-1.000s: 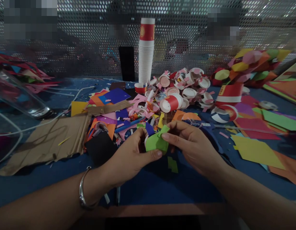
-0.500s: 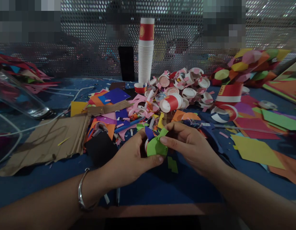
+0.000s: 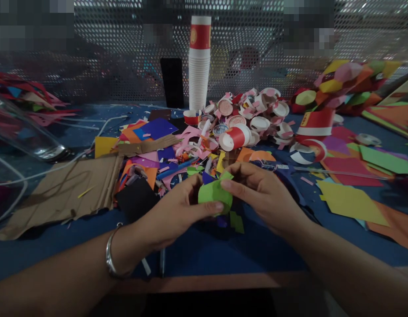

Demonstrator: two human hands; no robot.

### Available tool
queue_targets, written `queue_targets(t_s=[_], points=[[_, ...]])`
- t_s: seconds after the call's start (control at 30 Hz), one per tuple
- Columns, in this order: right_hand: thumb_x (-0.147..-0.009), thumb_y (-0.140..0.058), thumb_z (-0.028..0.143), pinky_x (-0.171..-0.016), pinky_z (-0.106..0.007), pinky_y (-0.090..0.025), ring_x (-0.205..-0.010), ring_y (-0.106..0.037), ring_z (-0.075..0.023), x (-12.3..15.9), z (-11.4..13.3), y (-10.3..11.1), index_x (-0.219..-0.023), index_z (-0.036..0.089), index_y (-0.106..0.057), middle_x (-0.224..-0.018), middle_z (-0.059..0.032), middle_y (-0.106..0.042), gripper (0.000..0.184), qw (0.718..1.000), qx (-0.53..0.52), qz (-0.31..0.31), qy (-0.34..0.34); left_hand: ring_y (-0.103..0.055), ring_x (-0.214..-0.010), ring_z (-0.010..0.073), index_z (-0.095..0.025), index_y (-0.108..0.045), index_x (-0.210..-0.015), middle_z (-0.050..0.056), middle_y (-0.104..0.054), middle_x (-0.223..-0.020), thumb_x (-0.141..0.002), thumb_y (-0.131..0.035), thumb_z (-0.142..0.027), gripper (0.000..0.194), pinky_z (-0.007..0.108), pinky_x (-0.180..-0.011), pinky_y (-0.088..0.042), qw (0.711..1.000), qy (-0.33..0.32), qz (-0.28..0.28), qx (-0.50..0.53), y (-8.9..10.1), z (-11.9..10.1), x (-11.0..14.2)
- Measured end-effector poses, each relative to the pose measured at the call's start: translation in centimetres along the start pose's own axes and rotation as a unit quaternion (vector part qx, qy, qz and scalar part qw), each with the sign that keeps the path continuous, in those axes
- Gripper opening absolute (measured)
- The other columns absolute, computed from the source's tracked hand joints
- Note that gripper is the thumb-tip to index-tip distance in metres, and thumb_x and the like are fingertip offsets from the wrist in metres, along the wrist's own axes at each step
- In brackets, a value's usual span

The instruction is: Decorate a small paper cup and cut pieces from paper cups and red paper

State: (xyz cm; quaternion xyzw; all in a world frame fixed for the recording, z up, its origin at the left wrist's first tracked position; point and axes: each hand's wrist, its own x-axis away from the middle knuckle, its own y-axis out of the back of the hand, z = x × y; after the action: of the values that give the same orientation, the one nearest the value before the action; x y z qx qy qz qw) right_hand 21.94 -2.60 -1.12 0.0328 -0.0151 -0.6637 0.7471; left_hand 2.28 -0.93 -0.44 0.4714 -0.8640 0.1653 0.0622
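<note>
Dark stick (image 3: 162, 263): lying near table edge (image 3: 210, 281), possibly risking a fall from nudging.
Left hand (image 3: 172, 213): pinching green paper piece (image 3: 213, 197), possibly risking creasing by overpressing.
Right hand (image 3: 268, 198): pinching its upper end, possibly risking tearing by tugging.
Green paper piece: sitting between both hands.
Cup stack (image 3: 199, 79): standing tall behind, possibly risking toppling from jolting.

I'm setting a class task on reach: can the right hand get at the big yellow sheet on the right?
Probably yes: the yellow sheet lies uncovered, though the right hand would first need to let go of the green paper.
</note>
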Motion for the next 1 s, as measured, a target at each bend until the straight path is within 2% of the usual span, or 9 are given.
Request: queue_targets(t_s=[0.1,0.23,0.3,0.37,0.47,0.57,0.63,0.8,1.0], points=[[-0.091,-0.073,0.047,-0.059,-0.026,-0.046,-0.069,-0.056,-0.0132,0.0,0.2,0.7,-0.099,0.021,-0.068,-0.089,-0.0014,-0.065,0.027,0.998,0.058,-0.036,0.008,-0.068,-0.094,0.0189,-0.018,-0.066,-0.106,0.005,-0.071,-0.104,-0.081,-0.081,-0.016,0.03,0.029,-0.076,-0.06,0.996,0.021,-0.026,0.083,0.4,-0.5,-0.6],[-0.093,-0.071,0.042,-0.051,-0.027,-0.041,-0.058,-0.052,-0.0121,0.0,0.7,2.0,-0.094,0.022,-0.069,-0.08,-0.0004,-0.065,0.02,0.986,0.158,-0.051,0.029,-0.07,-0.084,0.0165,-0.016,-0.068,-0.097,0.004,-0.074,-0.097,-0.084,-0.077,-0.013,0.016,0.03,-0.073,-0.062,0.99,0.001,-0.064,0.125,1.3,-0.9,-1.4],[-0.093,-0.069,0.037,-0.053,-0.028,-0.042,-0.059,-0.055,-0.0137,0.1,0.8,2.6,-0.09,0.023,-0.069,-0.077,-0.0005,-0.065,0.014,0.975,0.217,-0.006,0.035,-0.069,-0.079,0.0157,-0.015,-0.068,-0.094,0.004,-0.074,-0.094,-0.083,-0.077,-0.011,0.015,0.03,-0.071,-0.062,0.989,-0.014,-0.084,0.124,1.5,-1.0,-1.6],[-0.093,-0.067,0.034,-0.055,-0.029,-0.043,-0.062,-0.058,-0.0153,0.3,0.9,2.9,-0.087,0.023,-0.069,-0.074,-0.0008,-0.067,0.012,0.958,0.277,0.073,0.026,-0.07,-0.08,0.0163,-0.014,-0.068,-0.098,0.005,-0.074,-0.095,-0.084,-0.075,-0.011,0.016,0.031,-0.072,-0.062,0.988,-0.028,-0.091,0.118,1.6,-0.9,-1.7],[-0.092,-0.066,0.031,-0.056,-0.03,-0.044,-0.062,-0.06,-0.0161,1.1,0.8,3.2,-0.09,0.024,-0.07,-0.077,-0.0014,-0.069,0.009,0.914,0.365,0.175,0.008,-0.069,-0.08,0.0154,-0.016,-0.068,-0.099,0.004,-0.073,-0.097,-0.084,-0.076,-0.012,0.018,0.029,-0.073,-0.06,0.988,-0.04,-0.098,0.108,1.6,-0.7,-1.8],[-0.091,-0.067,0.031,-0.063,-0.032,-0.046,-0.073,-0.063,-0.0191,2.1,0.8,3.2,-0.096,0.024,-0.069,-0.09,-0.004,-0.071,0.009,0.879,0.433,0.198,0.02,-0.069,-0.082,0.0149,-0.017,-0.068,-0.098,0.003,-0.074,-0.097,-0.083,-0.078,-0.013,0.018,0.027,-0.072,-0.059,0.989,-0.044,-0.1,0.101,1.6,-0.6,-1.9],[-0.092,-0.067,0.029,-0.068,-0.034,-0.047,-0.08,-0.064,-0.021,2.7,0.8,3.2,-0.098,0.024,-0.069,-0.096,-0.0049,-0.07,0.009,0.868,0.455,0.195,0.036,-0.069,-0.084,0.0155,-0.017,-0.069,-0.099,0.003,-0.074,-0.097,-0.084,-0.077,-0.013,0.017,0.028,-0.073,-0.059,0.99,-0.042,-0.098,0.096,1.6,-0.6,-1.9],[-0.094,-0.065,0.028,-0.076,-0.037,-0.048,-0.089,-0.065,-0.0234,3.6,0.8,3.1,-0.1,0.023,-0.069,-0.102,-0.0063,-0.068,0.008,0.862,0.471,0.185,0.039,-0.068,-0.08,0.0152,-0.017,-0.069,-0.097,0.002,-0.074,-0.093,-0.082,-0.079,-0.013,0.018,0.029,-0.071,-0.059,0.99,-0.037,-0.093,0.1,1.5,-0.7,-1.8],[-0.094,-0.065,0.029,-0.075,-0.038,-0.049,-0.088,-0.064,-0.024,3.6,0.6,3.0,-0.099,0.024,-0.067,-0.101,-0.0068,-0.068,0.008,0.866,0.465,0.18,0.034,-0.07,-0.083,0.0152,-0.017,-0.067,-0.105,0.003,-0.074,-0.1,-0.079,-0.082,-0.012,0.031,0.028,-0.072,-0.057,0.995,-0.029,-0.074,0.065,1.4,-0.6,-1.5]])
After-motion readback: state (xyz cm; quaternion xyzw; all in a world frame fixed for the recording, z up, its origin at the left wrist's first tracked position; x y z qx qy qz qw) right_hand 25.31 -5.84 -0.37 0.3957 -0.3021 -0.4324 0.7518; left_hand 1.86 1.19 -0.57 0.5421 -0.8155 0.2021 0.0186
